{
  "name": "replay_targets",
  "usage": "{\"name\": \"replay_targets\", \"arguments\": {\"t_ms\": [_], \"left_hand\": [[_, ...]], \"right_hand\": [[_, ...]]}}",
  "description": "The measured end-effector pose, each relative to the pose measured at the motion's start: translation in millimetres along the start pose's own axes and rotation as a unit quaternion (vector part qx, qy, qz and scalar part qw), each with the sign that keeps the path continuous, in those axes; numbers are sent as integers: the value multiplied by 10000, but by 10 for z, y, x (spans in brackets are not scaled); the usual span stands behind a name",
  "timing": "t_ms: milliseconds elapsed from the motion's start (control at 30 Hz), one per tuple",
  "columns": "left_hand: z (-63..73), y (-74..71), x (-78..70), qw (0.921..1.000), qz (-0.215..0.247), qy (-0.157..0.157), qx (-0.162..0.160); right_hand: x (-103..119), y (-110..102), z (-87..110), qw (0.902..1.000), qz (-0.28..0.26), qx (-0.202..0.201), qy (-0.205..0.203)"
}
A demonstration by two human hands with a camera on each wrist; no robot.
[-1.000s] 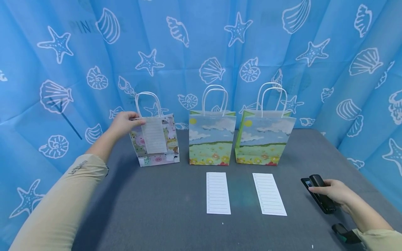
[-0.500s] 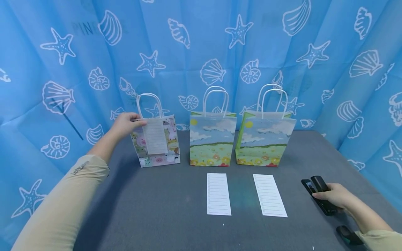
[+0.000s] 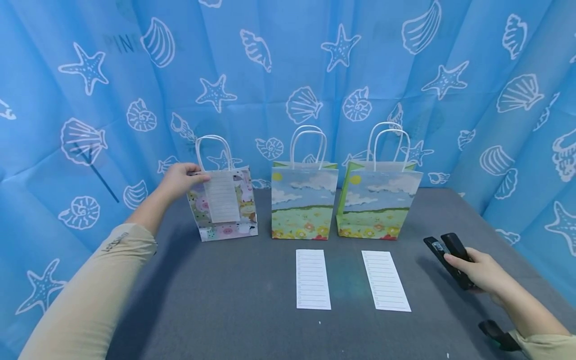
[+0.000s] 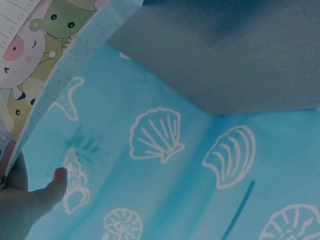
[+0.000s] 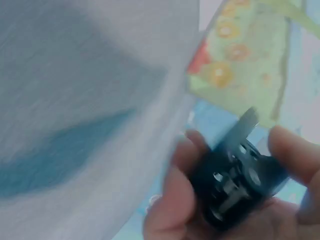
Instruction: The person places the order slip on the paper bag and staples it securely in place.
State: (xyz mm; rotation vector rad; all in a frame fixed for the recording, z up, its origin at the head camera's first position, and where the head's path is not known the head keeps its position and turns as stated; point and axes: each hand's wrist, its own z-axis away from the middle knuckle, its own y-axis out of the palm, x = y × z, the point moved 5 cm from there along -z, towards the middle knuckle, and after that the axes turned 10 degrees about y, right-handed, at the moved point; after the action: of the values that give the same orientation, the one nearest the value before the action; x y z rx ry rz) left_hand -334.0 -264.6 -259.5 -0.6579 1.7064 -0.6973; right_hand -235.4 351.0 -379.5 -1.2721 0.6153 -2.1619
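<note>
At the left in the head view, an animal-print paper gift bag [image 3: 248, 200] with white handles stands upright. A white lined checklist slip [image 3: 222, 197] lies flat against its front. My left hand [image 3: 180, 180] pinches the slip and the bag's top edge at the left corner; the left wrist view shows part of that hand [image 4: 30, 205] at the bag's edge. On the right, my right hand [image 3: 486, 272] grips a black stapler [image 3: 455, 245] above the table, its arms spread apart at the front. The right wrist view shows the stapler [image 5: 225, 185] between thumb and fingers, blurred.
Two meadow-print gift bags, one in the middle [image 3: 303, 205] and one on the right [image 3: 375, 205], stand in line. Before them lie two more checklist slips, one left [image 3: 312, 280] and one right [image 3: 386, 281]. A blue shell-patterned curtain [image 3: 279, 65] hangs behind the grey table [image 3: 225, 300].
My right hand has lifted the stapler off the table and moved it slightly forward. The left hand still holds the slip at the bag's edge.
</note>
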Motion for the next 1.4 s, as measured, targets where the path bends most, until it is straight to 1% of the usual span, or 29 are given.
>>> {"name": "replay_targets", "arguments": {"t_ms": [200, 333, 400, 467, 533, 633, 733, 867, 933, 1000, 1067, 1100, 1133, 1233, 1267, 1333, 1400], "left_hand": [[13, -3, -11, 10000, 11, 37, -11], [21, -5, -11, 10000, 6, 64, -27], [24, -6, -10, 10000, 11, 75, -29], [24, -8, -12, 10000, 19, 78, -41], [25, -9, -11, 10000, 33, 72, -41], [23, -10, -6, 10000, 44, 72, -45], [20, -6, 3, 9999, 71, 60, -40], [15, 1, 13, 9999, 89, 46, -41], [12, 2, 18, 9999, 88, 49, -46], [11, -1, 25, 9999, 90, 46, -56], [10, -5, 30, 9999, 104, 38, -65], [10, -8, 32, 9999, 104, 33, -66], [11, -10, 33, 9999, 109, 28, -65], [12, -9, 36, 9999, 107, 37, -59], [12, -7, 37, 9999, 109, 41, -60], [12, -4, 40, 9999, 113, 54, -56], [9, -2, 49, 9999, 131, 54, -51]], "right_hand": [[210, 62, 67, 9983, -141, -158, -543], [279, 135, 62, 9956, -493, -244, -761], [316, 178, 57, 9933, -794, -176, -824], [363, 226, 47, 9901, -1108, -18, -861], [415, 280, 44, 9863, -1402, 176, -846], [498, 345, 42, 9806, -1770, 271, -795], [587, 393, 57, 9682, -2305, 373, -898], [697, 443, 66, 9437, -3003, 641, -1228], [745, 468, 57, 9377, -3133, 692, -1331], [793, 500, 40, 9354, -3158, 742, -1410], [835, 536, 15, 9321, -3238, 830, -1396], [856, 554, 3, 9289, -3310, 915, -1386], [878, 573, -5, 9237, -3420, 1047, -1374], [932, 625, -25, 9037, -3773, 1434, -1429], [947, 639, -31, 8984, -3851, 1528, -1456], [977, 666, -39, 8927, -3919, 1656, -1484], [1006, 688, -57, 8926, -3934, 1651, -1458]]}}
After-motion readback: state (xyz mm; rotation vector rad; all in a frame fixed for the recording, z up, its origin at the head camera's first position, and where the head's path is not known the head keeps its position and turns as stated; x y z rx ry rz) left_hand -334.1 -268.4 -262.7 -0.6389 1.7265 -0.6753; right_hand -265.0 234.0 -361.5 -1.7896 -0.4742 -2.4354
